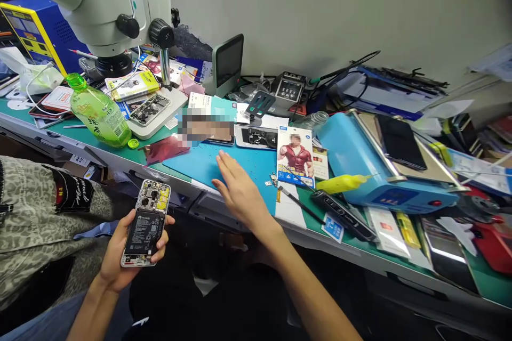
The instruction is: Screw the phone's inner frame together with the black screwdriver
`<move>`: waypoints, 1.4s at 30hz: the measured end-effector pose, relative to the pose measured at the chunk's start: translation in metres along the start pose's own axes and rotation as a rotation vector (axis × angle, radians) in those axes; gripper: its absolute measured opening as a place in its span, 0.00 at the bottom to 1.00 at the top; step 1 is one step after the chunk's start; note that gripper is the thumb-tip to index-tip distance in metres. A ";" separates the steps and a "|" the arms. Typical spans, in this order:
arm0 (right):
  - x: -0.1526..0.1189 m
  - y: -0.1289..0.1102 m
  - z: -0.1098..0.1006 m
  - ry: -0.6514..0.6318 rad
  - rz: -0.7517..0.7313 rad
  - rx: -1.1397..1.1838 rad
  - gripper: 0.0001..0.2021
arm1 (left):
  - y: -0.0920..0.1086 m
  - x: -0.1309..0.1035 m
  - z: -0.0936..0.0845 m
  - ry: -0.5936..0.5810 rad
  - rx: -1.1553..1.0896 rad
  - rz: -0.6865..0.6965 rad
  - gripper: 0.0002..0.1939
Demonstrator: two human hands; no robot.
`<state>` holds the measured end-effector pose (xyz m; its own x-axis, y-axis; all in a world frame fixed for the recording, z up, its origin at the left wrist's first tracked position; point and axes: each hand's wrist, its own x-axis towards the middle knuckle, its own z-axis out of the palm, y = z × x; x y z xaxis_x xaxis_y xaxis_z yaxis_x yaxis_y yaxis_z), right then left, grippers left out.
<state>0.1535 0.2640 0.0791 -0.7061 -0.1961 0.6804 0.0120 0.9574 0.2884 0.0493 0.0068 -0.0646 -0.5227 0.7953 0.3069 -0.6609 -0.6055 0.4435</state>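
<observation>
My left hand (pixel 117 248) is wrapped round an opened smartphone (pixel 146 226), held in front of the bench edge. Its back cover is off, so the black battery and the camera modules at the top show. My right hand (pixel 240 189) is stretched out flat over the blue mat (pixel 200 165), fingers together and straight, holding nothing. Whether it touches the mat I cannot tell. Tiny dark bits and a few small metal parts (pixel 273 179) lie near it. Just beyond sit a phone back or frame (pixel 256 136) with black parts and a partly blurred phone-like panel (pixel 218 132).
A microscope (pixel 108 10) stands at the left behind a green bottle (pixel 98 112). On the right are a blue heating machine (pixel 360 154) with a dark phone (pixel 401 141) on top, a yellow dispenser bottle (pixel 340 184) and a black electric screwdriver-like tool (pixel 343 216). Another person's patterned clothing (pixel 32 202) is at left.
</observation>
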 end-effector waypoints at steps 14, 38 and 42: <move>-0.005 -0.023 0.002 0.000 -0.021 -0.040 0.27 | -0.010 -0.008 -0.007 0.015 0.007 -0.012 0.27; -0.012 -0.030 0.005 -0.106 -0.123 0.032 0.33 | -0.014 -0.014 -0.005 -0.012 0.092 -0.095 0.29; -0.033 -0.035 0.000 -0.120 -0.271 0.074 0.22 | -0.010 -0.015 0.000 -0.039 0.106 -0.158 0.32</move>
<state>0.1762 0.2371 0.0469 -0.7554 -0.4240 0.4996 -0.2362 0.8874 0.3959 0.0633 0.0005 -0.0738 -0.3946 0.8819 0.2581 -0.6714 -0.4685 0.5742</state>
